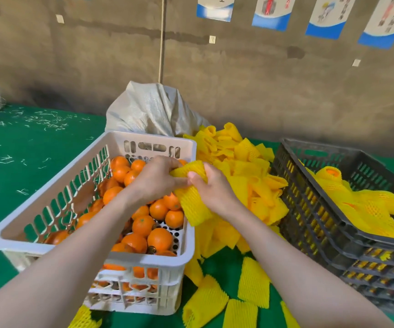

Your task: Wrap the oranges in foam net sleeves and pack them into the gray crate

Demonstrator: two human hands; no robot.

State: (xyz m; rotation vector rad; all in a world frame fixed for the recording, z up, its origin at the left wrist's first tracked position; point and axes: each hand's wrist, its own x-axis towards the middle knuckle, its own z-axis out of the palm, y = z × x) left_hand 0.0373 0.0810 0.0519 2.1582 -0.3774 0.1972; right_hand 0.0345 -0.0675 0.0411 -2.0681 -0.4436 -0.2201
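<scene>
Both our left hand and right hand pinched a yellow foam net sleeve over the white slatted crate of oranges; the gray plastic crate stood at three o'clock. We judged its mouth needed stretching wide.

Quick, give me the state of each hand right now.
Left hand: closed, gripping the upper end of the yellow foam sleeve.
Right hand: closed, gripping the same sleeve.
</scene>
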